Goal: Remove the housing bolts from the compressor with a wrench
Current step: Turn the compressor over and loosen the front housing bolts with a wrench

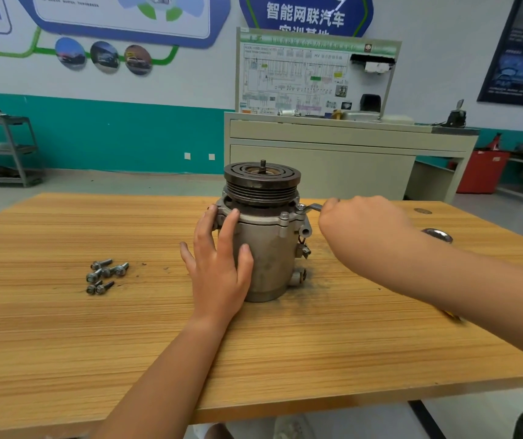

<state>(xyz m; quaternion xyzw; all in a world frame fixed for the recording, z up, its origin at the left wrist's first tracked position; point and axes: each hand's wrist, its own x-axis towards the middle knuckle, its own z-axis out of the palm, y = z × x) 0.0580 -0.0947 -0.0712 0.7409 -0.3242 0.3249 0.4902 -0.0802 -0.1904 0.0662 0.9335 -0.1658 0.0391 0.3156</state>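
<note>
Left hand (219,264): fingers spread flat against compressor (266,248).
Right hand (361,217): grips wrench (312,206) on flange bolt (300,208).
Table (64,327): loose bolts (105,275).

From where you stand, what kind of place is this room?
Probably a car-mechanics training workshop: a wiring-diagram teaching board stands on a cabinet, car pictures hang on the wall, and a compressor stands on the wooden table with loose bolts beside it.

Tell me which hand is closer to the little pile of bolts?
Left. The left hand presses the compressor beside the bolts; the right hand grips the wrench beyond it.
</note>
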